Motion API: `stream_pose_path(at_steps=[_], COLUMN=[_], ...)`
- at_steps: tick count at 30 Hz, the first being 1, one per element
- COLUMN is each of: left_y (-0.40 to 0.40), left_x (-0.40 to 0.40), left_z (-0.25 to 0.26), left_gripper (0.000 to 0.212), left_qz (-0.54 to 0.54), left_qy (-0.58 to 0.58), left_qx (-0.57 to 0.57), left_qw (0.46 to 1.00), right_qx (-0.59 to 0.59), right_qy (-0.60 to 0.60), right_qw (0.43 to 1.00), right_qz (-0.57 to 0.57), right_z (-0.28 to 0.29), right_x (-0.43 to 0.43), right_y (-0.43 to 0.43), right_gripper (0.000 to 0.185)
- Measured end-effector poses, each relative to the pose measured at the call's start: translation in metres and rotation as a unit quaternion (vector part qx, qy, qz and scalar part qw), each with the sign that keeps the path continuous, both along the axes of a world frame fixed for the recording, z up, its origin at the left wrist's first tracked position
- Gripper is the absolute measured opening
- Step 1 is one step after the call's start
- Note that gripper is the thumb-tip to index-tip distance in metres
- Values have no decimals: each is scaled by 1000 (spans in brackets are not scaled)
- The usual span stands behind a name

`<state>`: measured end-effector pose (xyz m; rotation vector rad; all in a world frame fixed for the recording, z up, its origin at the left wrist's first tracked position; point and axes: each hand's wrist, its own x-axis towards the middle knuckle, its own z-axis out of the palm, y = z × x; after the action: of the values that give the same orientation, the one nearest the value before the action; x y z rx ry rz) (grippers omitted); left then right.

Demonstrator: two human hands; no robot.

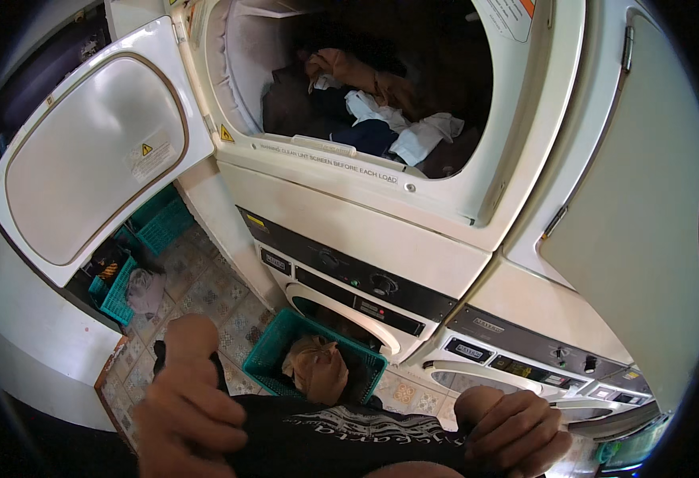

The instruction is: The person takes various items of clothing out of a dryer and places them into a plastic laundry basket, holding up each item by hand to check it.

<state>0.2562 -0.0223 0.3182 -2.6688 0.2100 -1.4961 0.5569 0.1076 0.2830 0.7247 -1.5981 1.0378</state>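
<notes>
My left hand (191, 400) hovers at the lower left, slightly blurred, with its fingers curled and its thumb pointing up. In front of the black printed shirt (349, 436), at the right, my right hand (514, 427) is curled into a loose fist. Nothing shows in either hand. Before me stands a dryer with its drum (242, 89) uncovered. Inside lie a brown garment (355, 74), white cloths (424, 137) and dark blue cloth (358, 134). On the floor below, a green plastic basket (260, 343) contains a brown garment (319, 367).
The dryer door (92, 161) is swung wide to the left. Beneath the drum sits a front-loading washer (337, 299). Another stacked machine has its pale door (630, 209) at the right. More green baskets (167, 224) and a greyish cloth (145, 290) rest on the patterned tile floor (203, 287).
</notes>
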Motion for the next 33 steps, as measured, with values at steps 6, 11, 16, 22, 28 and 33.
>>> stream_pose_path(at_steps=[6,11,16,22,28,33], left_y=[94,251,375,384,251,100], left_x=[5,-33,-131,-139,-140,-119], left_z=[-10,17,-19,15,85,63], left_gripper=[16,23,53,19,33,34], left_qz=[-84,474,704,606,340,280], left_qy=[174,-82,63,-117,-426,-559], left_qx=[-247,-274,-279,-320,-249,-201], left_qw=[950,832,650,719,800,754], right_qx=[100,-3,-179,-289,-364,-350], right_qy=[-102,-142,-272,-317,-339,-327], right_qw=[978,989,917,878,842,838], right_qz=[155,-38,-229,-210,-211,-261], right_z=[-36,-59,-96,-115,-135,-138], right_x=[-25,-25,-51,-61,-83,-117], right_y=[35,42,41,22,-3,-19], right_gripper=[21,17,13,11,13,13])
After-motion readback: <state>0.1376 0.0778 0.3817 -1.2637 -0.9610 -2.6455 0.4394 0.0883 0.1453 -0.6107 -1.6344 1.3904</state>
